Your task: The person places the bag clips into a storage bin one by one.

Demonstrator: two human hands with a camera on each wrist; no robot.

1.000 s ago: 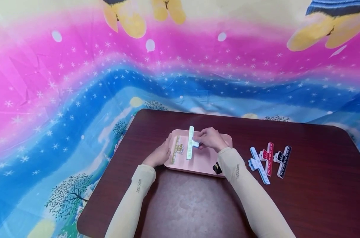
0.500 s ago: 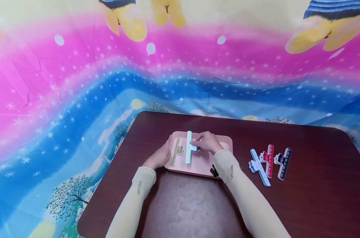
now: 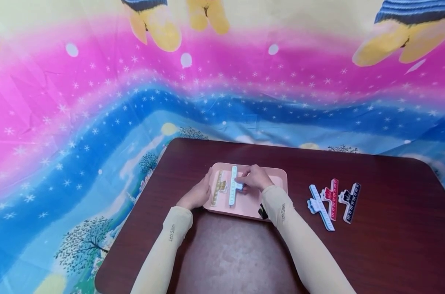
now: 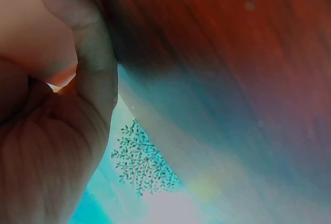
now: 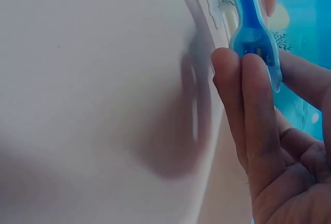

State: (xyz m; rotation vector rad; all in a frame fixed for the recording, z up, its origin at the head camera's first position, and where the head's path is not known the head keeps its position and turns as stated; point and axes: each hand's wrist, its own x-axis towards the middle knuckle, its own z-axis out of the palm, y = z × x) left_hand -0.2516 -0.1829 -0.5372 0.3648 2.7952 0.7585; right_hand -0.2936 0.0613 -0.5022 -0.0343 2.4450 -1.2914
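Observation:
My right hand [image 3: 257, 177] pinches a light blue clip with a piano-key pattern [image 3: 232, 192] by its handle, with the long bar pointing away from me. It is over the left half of a pink tray [image 3: 249, 204]. In the right wrist view, fingertips grip the blue clip [image 5: 253, 32] from both sides, and a shadow falls on the tray floor. Left of it, a gold piano-key clip [image 3: 216, 194] lies in the tray. My left hand [image 3: 197, 194] rests along the tray's left rim, with the thumb [image 4: 95, 53] straight against the side in the left wrist view.
On the dark brown table [image 3: 229, 253], right of the tray, lie a blue and white clip [image 3: 323, 212], a red clip [image 3: 334, 200] and a black clip [image 3: 351, 204]. A small black item [image 3: 262, 211] shows beside the right sleeve. A patterned cloth [image 3: 207, 102] hangs behind.
My right hand has lowered the light blue clip into the tray, slightly left and toward me, close beside the gold clip. The left hand stays at the rim.

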